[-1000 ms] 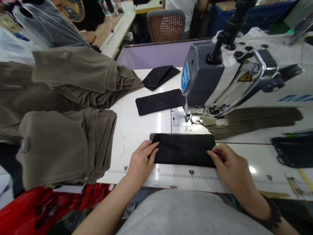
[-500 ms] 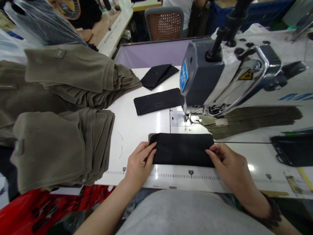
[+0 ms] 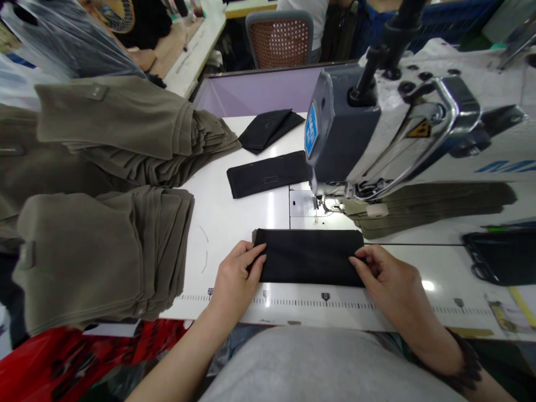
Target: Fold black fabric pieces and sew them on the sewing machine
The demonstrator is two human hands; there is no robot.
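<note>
Black fabric piece (image 3: 309, 257) lies flat on the white table (image 3: 234, 212), right in front of me, w/ its far edge just short of the needle plate (image 3: 302, 202). My left hand (image 3: 234, 276) is at its 9 o'clock end, fingers curled, thumb and forefinger pinching the edge. My right hand (image 3: 391, 279) is at its 3 o'clock end, fingertips pinching that edge the same way. Both are closed on the cloth, not lifting it.

The sewing machine (image 3: 377, 128) sits at 1 o'clock, presser foot (image 3: 333, 204) near the piece's far edge. Two more black pieces (image 3: 268, 174) lie at 11–12 o'clock; olive garment stacks (image 3: 109, 245) at 9–10 o'clock.

Risks, as I judge them: if one hand pulls harder, the fold skews and the edges won't match. Layers could slip apart bc the pinch is only at the ends. Fingers are close to the foot, so a push too far fwd could put them under it. The olive stack leans near the edge and could slide.
</note>
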